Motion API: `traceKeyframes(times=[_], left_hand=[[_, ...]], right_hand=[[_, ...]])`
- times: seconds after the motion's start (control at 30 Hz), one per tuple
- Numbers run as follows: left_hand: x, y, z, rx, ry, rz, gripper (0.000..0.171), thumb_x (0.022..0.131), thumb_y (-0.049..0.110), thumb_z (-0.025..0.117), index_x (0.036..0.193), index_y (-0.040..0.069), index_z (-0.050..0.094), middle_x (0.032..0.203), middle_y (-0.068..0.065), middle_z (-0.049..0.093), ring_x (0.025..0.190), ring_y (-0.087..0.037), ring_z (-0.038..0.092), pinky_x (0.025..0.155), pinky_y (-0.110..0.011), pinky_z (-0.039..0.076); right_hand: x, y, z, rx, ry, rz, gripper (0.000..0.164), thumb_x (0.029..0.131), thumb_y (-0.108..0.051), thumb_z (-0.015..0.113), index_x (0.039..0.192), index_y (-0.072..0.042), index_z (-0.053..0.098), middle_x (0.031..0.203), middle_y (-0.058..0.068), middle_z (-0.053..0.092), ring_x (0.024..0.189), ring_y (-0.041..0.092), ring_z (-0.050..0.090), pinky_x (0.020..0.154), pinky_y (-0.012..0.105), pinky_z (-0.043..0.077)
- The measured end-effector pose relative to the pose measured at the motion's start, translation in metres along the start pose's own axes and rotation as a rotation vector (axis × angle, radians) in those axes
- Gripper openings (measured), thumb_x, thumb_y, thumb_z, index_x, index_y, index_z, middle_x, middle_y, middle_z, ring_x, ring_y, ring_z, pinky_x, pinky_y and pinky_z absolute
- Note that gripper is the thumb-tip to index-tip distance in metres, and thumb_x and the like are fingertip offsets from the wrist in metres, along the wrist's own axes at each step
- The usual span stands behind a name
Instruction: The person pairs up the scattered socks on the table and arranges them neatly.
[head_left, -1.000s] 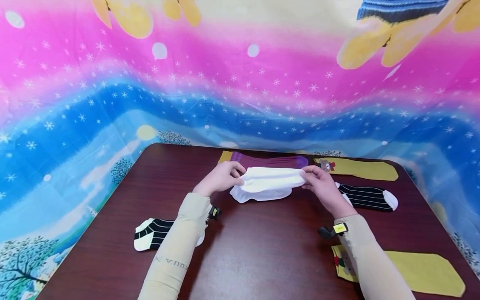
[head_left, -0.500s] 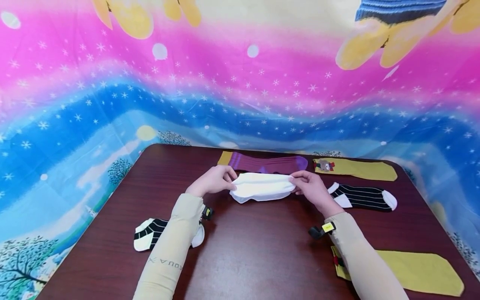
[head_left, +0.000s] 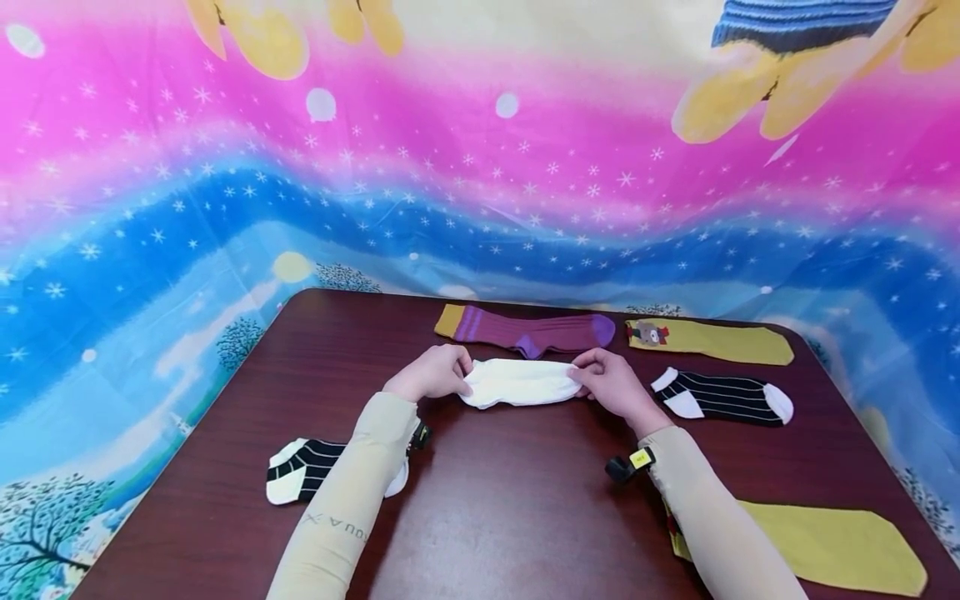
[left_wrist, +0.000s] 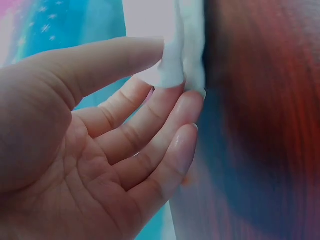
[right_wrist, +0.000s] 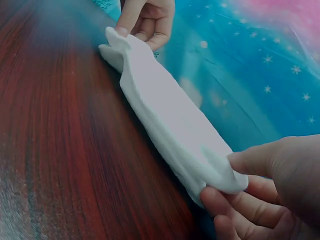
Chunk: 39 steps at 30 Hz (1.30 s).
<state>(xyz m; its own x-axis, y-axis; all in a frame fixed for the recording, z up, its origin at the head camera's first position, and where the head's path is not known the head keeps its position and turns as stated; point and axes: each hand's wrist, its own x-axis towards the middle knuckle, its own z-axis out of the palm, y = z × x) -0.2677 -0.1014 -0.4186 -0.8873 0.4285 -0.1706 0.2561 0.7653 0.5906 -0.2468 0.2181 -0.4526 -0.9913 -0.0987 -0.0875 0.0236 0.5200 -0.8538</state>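
A white sock [head_left: 521, 382] is stretched sideways between my two hands, low over the table, with a second white layer under it in the right wrist view. My left hand [head_left: 433, 373] pinches one end between thumb and fingers; in the left wrist view the thumb lies on top of the white fabric [left_wrist: 172, 55]. At the opposite end, my right hand [head_left: 611, 385] pinches the sock [right_wrist: 170, 115] the same way. Just behind the white sock lies a purple sock [head_left: 540, 332] with a mustard cuff.
Black striped socks lie at right [head_left: 727, 397] and at left [head_left: 303, 471], the left one partly under my sleeve. A yellow sock [head_left: 720, 342] lies back right. Another yellow sock [head_left: 840, 542] is front right, partly hidden by my arm. A printed cloth [head_left: 480, 183] hangs behind the table.
Both hands have lowered the upper white sock onto the white one beneath, shifting left and toward me. The purple sock now shows more fully.
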Motion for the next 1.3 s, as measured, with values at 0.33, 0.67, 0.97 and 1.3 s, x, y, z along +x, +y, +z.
traceKeyframes(times=[0.33, 0.67, 0.97, 1.3], left_hand=[[0.003, 0.007, 0.005, 0.048, -0.011, -0.009, 0.033, 0.081, 0.010, 0.086, 0.105, 0.005, 0.064, 0.085, -0.001, 0.065, 0.081, -0.014, 0.061, 0.080, -0.031, 0.050], [0.009, 0.000, 0.003, 0.065, 0.010, -0.041, 0.033, 0.081, 0.003, 0.084, 0.108, 0.006, 0.065, 0.086, -0.003, 0.065, 0.083, -0.016, 0.061, 0.079, -0.031, 0.050], [0.010, -0.001, 0.003, 0.066, 0.024, -0.048, 0.034, 0.081, 0.003, 0.082, 0.111, 0.006, 0.066, 0.087, -0.003, 0.065, 0.083, -0.017, 0.061, 0.080, -0.033, 0.050], [0.003, 0.001, -0.004, 0.049, 0.076, -0.029, 0.043, 0.092, 0.025, 0.077, 0.128, 0.006, 0.062, 0.101, -0.008, 0.066, 0.093, -0.022, 0.062, 0.086, -0.039, 0.050]], right_hand=[[-0.006, -0.010, 0.001, -0.256, 0.047, -0.070, 0.023, 0.094, -0.021, 0.076, 0.109, -0.009, 0.063, 0.108, 0.014, 0.064, 0.094, 0.030, 0.057, 0.083, 0.045, 0.046], [-0.006, -0.010, 0.005, -0.331, -0.055, -0.086, 0.027, 0.091, -0.023, 0.078, 0.116, -0.011, 0.076, 0.081, 0.004, 0.059, 0.073, 0.021, 0.050, 0.066, 0.036, 0.040], [-0.005, -0.010, 0.006, -0.316, -0.052, -0.065, 0.027, 0.089, -0.025, 0.080, 0.113, -0.013, 0.076, 0.082, 0.005, 0.060, 0.076, 0.022, 0.052, 0.068, 0.037, 0.042], [-0.011, -0.013, 0.003, -0.334, 0.019, -0.092, 0.032, 0.096, -0.038, 0.073, 0.115, -0.013, 0.072, 0.093, 0.004, 0.065, 0.082, 0.024, 0.056, 0.073, 0.038, 0.045]])
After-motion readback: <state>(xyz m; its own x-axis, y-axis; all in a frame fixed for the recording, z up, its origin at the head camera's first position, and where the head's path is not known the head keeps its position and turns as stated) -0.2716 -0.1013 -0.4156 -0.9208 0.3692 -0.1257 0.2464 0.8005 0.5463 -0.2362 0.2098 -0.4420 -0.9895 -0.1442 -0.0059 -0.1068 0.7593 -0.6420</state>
